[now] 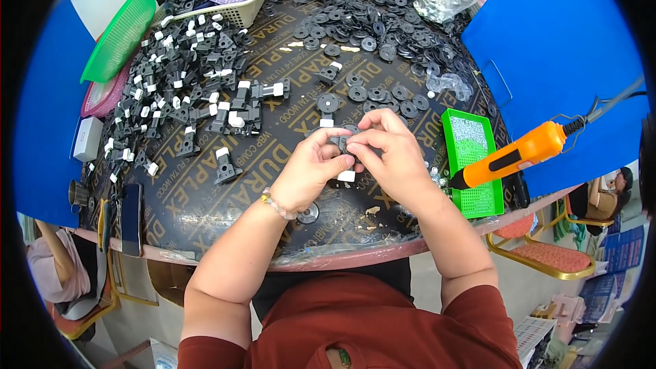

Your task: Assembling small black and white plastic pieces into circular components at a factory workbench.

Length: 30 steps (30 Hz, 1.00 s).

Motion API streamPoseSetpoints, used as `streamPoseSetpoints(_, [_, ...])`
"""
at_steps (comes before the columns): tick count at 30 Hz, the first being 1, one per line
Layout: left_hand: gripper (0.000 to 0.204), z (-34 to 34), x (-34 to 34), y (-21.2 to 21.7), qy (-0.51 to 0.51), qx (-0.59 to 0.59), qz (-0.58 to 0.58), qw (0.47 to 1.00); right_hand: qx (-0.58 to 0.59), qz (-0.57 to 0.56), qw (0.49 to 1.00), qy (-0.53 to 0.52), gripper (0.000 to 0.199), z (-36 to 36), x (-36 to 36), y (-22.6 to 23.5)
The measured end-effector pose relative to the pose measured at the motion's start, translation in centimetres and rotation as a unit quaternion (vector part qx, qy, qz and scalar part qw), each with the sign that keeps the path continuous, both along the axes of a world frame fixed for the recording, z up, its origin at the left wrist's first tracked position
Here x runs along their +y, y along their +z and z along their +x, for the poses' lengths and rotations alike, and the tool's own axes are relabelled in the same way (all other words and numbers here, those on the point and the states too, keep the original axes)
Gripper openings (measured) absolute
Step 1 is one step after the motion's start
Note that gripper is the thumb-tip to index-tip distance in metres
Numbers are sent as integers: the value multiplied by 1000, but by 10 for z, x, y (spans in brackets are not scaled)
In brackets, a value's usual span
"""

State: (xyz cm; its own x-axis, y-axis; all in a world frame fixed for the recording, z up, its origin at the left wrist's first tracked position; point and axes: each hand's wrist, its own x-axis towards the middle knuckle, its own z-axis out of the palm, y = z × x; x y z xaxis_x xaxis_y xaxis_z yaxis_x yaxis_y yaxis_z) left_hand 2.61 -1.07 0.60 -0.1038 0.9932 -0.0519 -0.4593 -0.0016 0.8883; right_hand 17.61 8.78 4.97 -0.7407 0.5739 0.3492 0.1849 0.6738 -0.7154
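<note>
In front of my body both hands meet over the table. My left hand (309, 169) grips a small black plastic part (342, 142) with a white block (346, 176) showing below the fingers. My right hand (391, 158) has thumb and forefinger pinched together at the top of this part; anything between those fingertips is too small or hidden to make out. Just beyond the hands lie a black disc (328, 102) and another black part with a white end (326, 123). A loose black disc (308, 214) rests near my left wrist.
An orange electric screwdriver (519, 156) leans over a green tray (497, 195) of small metal pieces at right. Black-and-white parts (198, 61) are piled at left, black discs (355, 7) at the back. A phone (132, 219) lies near the left edge; blue panels (560, 48) flank the table.
</note>
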Motion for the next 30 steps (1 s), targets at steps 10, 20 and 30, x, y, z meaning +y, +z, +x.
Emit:
streamPoseSetpoints(10, [32,-8,0,8,39,-76,-59,995,-69,230,944,-228,14,21,50,2])
streamPoseSetpoints(20, [25,-12,0,7,88,-22,-38,995,-308,186,921,-149,9,22,54,-43])
streamPoseSetpoints(30, [37,-14,-1,15,93,-74,-38,992,-282,122,941,-144,17,24,49,-46])
